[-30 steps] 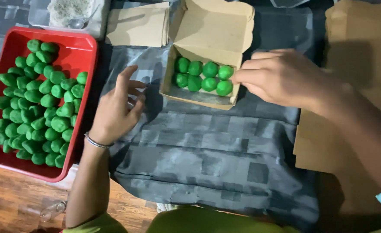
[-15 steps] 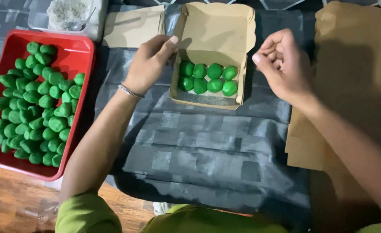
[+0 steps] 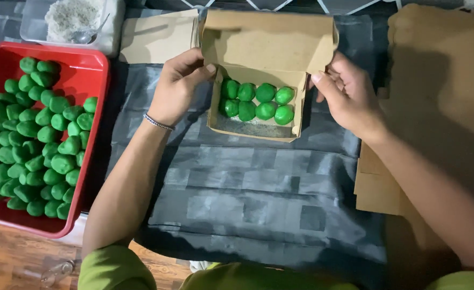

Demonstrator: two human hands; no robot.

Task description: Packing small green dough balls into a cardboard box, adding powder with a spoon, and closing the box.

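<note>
Both hands flank the cardboard box on the dark cloth, left hand pinching its left wall, right hand with fingers closed on the right lid corner, the lid standing half-raised over eight green balls between them.

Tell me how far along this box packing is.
Done: eight green balls sit in two rows inside the cardboard box. In hand: the left hand and right hand grip the box's two sides at the raised lid, which is not yet closed. Left: the red tray holds many more green balls, and flat cardboard blanks lie at the right, unfolded.
</note>
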